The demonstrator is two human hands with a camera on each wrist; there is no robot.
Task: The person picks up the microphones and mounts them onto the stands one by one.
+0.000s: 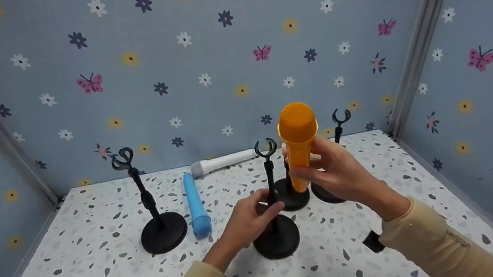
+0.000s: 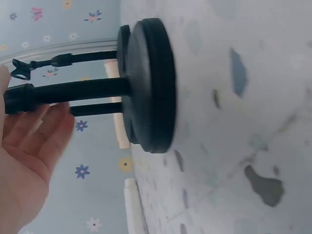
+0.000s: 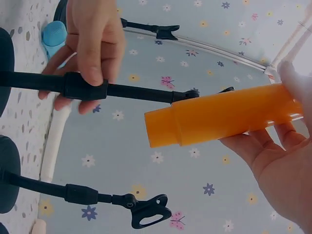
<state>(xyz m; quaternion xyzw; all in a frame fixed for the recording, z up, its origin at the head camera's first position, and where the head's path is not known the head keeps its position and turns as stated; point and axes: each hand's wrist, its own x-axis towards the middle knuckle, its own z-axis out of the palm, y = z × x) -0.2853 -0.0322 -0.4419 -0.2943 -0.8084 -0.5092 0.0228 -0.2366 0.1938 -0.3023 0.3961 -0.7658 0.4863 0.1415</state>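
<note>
My right hand (image 1: 337, 172) grips an orange toy microphone (image 1: 299, 125), holding it tilted in the air with its mesh head up. In the right wrist view, the microphone's tail end (image 3: 163, 127) appears close to the top of a black microphone stand; whether they touch I cannot tell. The left hand (image 1: 249, 218) pinches that stand (image 1: 277, 238) by the collar on its pole, thumb on one side and fingers on the other. Its round base is on the speckled table. An open C-shaped clip (image 1: 266, 148) tops the pole.
Behind the gripped stand are two more black stands, one partly covered by the orange microphone and one (image 1: 341, 116) farther right. Another stand (image 1: 164, 232) is at the left. A blue microphone (image 1: 193, 196) and a white microphone (image 1: 230, 160) lie near the flowered back wall (image 1: 199, 59).
</note>
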